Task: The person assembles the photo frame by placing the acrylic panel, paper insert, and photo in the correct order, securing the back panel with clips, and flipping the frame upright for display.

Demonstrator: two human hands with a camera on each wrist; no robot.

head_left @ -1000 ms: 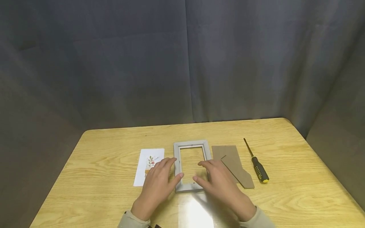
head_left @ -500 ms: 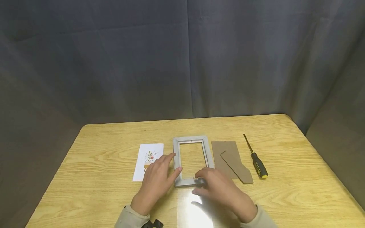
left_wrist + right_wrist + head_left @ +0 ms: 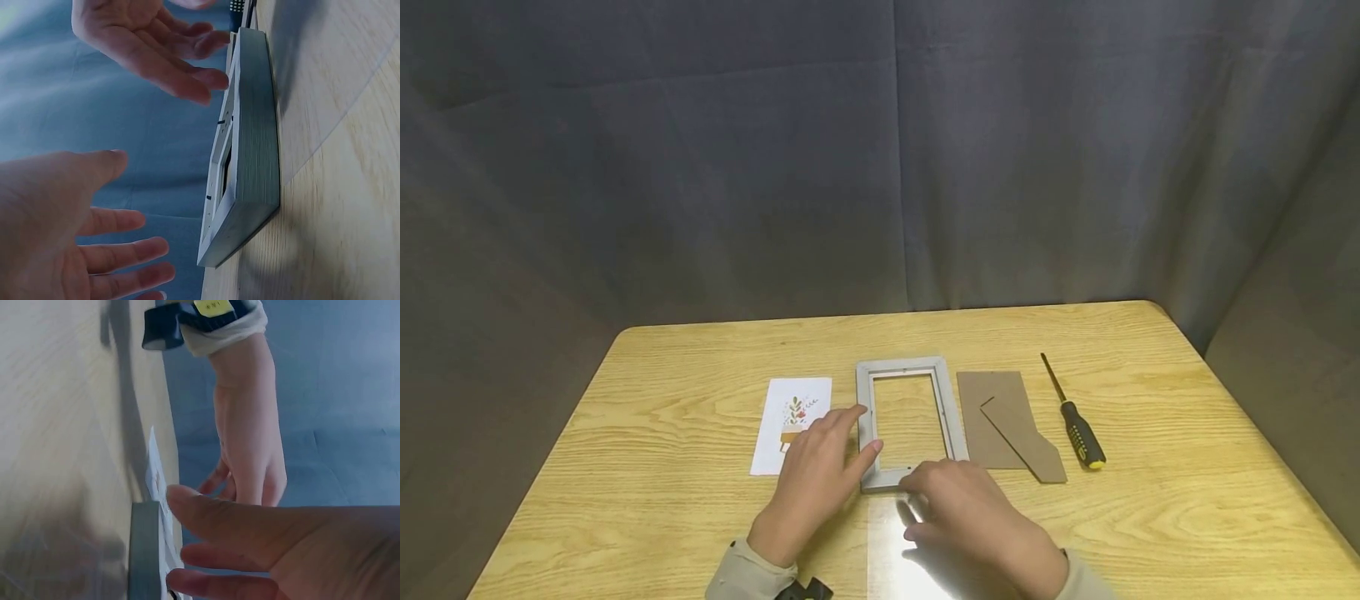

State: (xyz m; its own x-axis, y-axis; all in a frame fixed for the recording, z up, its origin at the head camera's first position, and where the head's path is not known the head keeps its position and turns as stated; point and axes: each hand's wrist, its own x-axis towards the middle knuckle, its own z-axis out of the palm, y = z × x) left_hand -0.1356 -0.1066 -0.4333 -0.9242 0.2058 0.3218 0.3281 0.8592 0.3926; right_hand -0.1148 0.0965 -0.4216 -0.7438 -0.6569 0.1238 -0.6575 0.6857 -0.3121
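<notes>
A grey picture frame [image 3: 952, 417] lies flat in the middle of the table, small dark tabs along its inner edge. My left hand [image 3: 816, 467] hovers at the frame's left rail, fingers spread and thumb apart, holding nothing. Over the near right corner is my right hand [image 3: 966, 512], its fingers loosely bent and the thumb apart; the left wrist view shows this right hand [image 3: 144, 44] above the frame's side [image 3: 256, 125]. Directly in front of the frame lies a clear, shiny sheet [image 3: 887, 550], partly hidden under the right hand's shadow.
Left of the frame is a white card with a flower-pot print [image 3: 767, 433], partly behind the left hand. A brown backing board [image 3: 992, 400] with an angled stand leg [image 3: 1037, 454] lies to the right. Farther right is a black-and-yellow screwdriver [image 3: 1082, 437]. Dark curtains [image 3: 775, 208] surround the table.
My right hand has moved toward me, from over the frame's opening to its near edge and the clear sheet. The left hand stays nearly still; the head view has tilted slightly.
</notes>
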